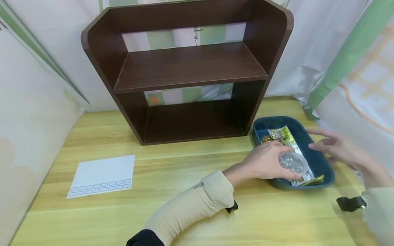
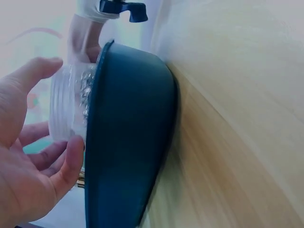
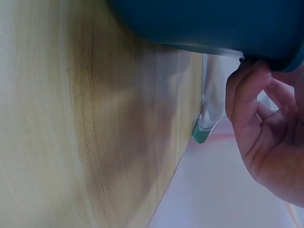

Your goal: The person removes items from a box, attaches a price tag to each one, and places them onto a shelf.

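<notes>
A round clear plastic jar (image 1: 293, 162) with a ribbed lid and small shiny pieces inside is held by my left hand (image 1: 267, 160), thumb and fingers around its sides. In the left wrist view the jar (image 2: 64, 104) is partly above the rim of a dark blue tub (image 2: 130, 128). My right hand (image 1: 346, 150) grips the right rim of this tub (image 1: 321, 165), its fingers curled against the outside in the right wrist view. Inside lie a long green and silver foil packet (image 1: 288, 138) and small gold-wrapped pieces (image 1: 266, 139), partly hidden by my left hand.
A dark brown two-tier shelf (image 1: 191, 66) stands at the back of the wooden table (image 1: 184, 212). To the left lies a white card (image 1: 103, 174) with rows of printed boxes. Patterned curtains (image 1: 338, 61) enclose the back and sides.
</notes>
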The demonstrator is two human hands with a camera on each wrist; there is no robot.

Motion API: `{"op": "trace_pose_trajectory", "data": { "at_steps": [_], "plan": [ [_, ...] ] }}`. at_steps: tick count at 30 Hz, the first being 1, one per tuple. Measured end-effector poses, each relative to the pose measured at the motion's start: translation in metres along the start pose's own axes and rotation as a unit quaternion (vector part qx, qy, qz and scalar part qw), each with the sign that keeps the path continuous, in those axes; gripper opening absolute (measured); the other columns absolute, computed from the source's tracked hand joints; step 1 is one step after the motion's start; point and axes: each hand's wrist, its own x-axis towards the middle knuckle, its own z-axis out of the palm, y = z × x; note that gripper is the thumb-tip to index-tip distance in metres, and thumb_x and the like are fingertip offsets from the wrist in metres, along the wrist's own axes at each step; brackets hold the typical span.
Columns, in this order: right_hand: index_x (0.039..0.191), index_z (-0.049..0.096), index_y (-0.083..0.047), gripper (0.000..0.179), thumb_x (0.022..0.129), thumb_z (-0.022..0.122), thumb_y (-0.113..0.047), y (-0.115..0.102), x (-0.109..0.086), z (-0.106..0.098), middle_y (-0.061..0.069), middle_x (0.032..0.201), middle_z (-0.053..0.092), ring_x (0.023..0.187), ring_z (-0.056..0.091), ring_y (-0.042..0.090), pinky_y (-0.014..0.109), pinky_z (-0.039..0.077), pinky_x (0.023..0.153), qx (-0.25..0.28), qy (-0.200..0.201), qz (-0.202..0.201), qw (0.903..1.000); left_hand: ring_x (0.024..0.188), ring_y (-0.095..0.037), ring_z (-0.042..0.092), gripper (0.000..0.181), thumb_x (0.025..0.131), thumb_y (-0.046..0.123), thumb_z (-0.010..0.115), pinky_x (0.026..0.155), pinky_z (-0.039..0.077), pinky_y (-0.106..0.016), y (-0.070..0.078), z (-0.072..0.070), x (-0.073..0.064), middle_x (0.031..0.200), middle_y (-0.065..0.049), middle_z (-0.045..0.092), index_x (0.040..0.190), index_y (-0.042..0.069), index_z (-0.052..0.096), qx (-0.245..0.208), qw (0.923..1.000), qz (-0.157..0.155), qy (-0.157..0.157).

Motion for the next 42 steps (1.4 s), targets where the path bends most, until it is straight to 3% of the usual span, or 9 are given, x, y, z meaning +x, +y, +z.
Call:
{"op": "trace_pose_trajectory", "data": {
  "at_steps": [7,14,21,25,31,34,38,42],
  "plan": [
    [0.152,0.041,-0.034,0.06,0.1,0.064,-0.016,0.001,0.001,-0.001,-0.001,0.096,0.074,0.081,0.064,0.01,0.034,0.057,0.058,0.002,0.002,0.004,1.0,0.13,0.003,0.04,0.08,0.075,0.069,0.076,0.103,0.039,-0.02,0.002,-0.008,-0.01,0.144,0.019,0.045,0.145,0.043,0.05,-0.043,0.9975,-0.02,0.054],
    [0.15,0.043,-0.037,0.06,0.1,0.064,-0.012,0.004,0.002,0.0,0.001,0.094,0.074,0.078,0.066,0.014,0.035,0.057,0.057,0.025,0.002,0.0,0.9997,0.129,0.002,0.041,0.078,0.073,0.063,0.081,0.101,0.041,-0.02,-0.006,-0.019,-0.023,0.145,0.018,0.046,0.143,0.041,0.055,-0.095,0.9918,-0.01,0.085],
    [0.155,0.037,-0.032,0.063,0.1,0.063,-0.014,0.006,0.003,-0.001,0.0,0.097,0.074,0.083,0.068,0.014,0.036,0.059,0.062,0.026,-0.009,-0.006,0.9996,0.115,0.0,0.05,0.073,0.074,0.058,0.083,0.086,0.044,-0.017,-0.024,-0.023,-0.043,0.137,0.014,0.051,0.14,0.038,0.059,-0.121,0.9872,-0.008,0.104],
    [0.157,0.034,-0.027,0.065,0.1,0.064,-0.015,0.006,0.003,-0.003,-0.002,0.099,0.074,0.086,0.067,0.011,0.037,0.059,0.064,0.016,-0.009,-0.008,0.9998,0.112,-0.002,0.051,0.072,0.075,0.055,0.084,0.085,0.045,-0.019,-0.035,-0.021,-0.052,0.134,0.013,0.053,0.139,0.035,0.06,-0.127,0.9852,-0.015,0.114],
    [0.156,0.035,-0.032,0.065,0.1,0.063,-0.014,0.006,0.003,-0.003,-0.003,0.099,0.074,0.087,0.065,0.008,0.035,0.059,0.064,0.014,-0.007,-0.005,0.9999,0.114,-0.006,0.052,0.072,0.074,0.051,0.086,0.088,0.047,-0.023,-0.05,-0.021,-0.064,0.135,0.009,0.054,0.138,0.029,0.062,-0.131,0.9826,-0.024,0.13],
    [0.153,0.039,-0.037,0.063,0.1,0.063,-0.012,0.006,0.003,-0.002,-0.002,0.097,0.073,0.083,0.066,0.01,0.034,0.058,0.062,0.018,-0.002,-0.007,0.9998,0.115,-0.007,0.052,0.073,0.073,0.048,0.088,0.09,0.048,-0.025,-0.057,-0.021,-0.072,0.134,0.008,0.055,0.137,0.028,0.063,-0.131,0.9816,-0.027,0.137],
    [0.149,0.043,-0.04,0.06,0.1,0.063,-0.011,0.006,0.003,-0.001,0.0,0.094,0.074,0.067,0.064,0.017,0.035,0.056,0.054,0.028,0.001,-0.014,0.9995,0.118,-0.01,0.052,0.073,0.072,0.045,0.09,0.094,0.048,-0.029,-0.068,-0.024,-0.085,0.135,0.007,0.055,0.137,0.029,0.062,-0.125,0.9807,-0.034,0.146],
    [0.151,0.041,-0.038,0.061,0.1,0.063,-0.012,0.006,0.004,-0.001,0.0,0.094,0.073,0.068,0.064,0.018,0.035,0.056,0.054,0.017,-0.001,-0.018,0.9997,0.118,-0.013,0.052,0.073,0.073,0.043,0.089,0.094,0.049,-0.033,-0.083,-0.027,-0.099,0.136,0.005,0.054,0.138,0.028,0.062,-0.125,0.9792,-0.046,0.153]
  ]
}}
